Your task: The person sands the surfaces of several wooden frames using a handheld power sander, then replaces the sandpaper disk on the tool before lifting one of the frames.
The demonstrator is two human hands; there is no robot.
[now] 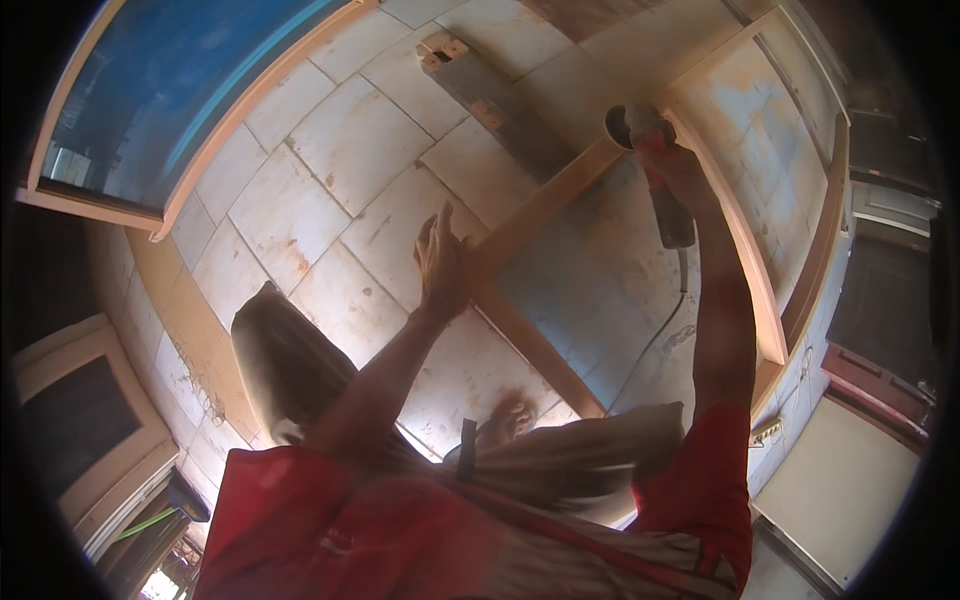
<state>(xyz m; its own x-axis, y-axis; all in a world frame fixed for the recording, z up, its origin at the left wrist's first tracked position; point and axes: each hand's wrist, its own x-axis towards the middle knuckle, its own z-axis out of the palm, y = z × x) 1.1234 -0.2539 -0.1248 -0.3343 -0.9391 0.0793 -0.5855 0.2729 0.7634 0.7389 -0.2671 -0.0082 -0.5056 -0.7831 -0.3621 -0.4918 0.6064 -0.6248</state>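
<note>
1. The right hand (672, 158) grips the angle grinder (674, 222) near its head, likely for control, the disc (617, 127) close to the wooden frame's (540, 215) far corner.
2. The left hand (440, 265), fingers extended, lies at the left corner, apparently steadying the frame on the tiled floor (370, 185).
3. The cord (684, 300) trails away from the disc.

Power tool (674, 226) partly behind right hand (684, 172)

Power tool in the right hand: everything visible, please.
The power tool has a dark round head, red midsection and dark, plastic-looking rear body; a thin cord trails from its rear. The right hand grips it, head up-left, beside the wooden frame; contact with the wood and whether it's running are unclear.
</note>
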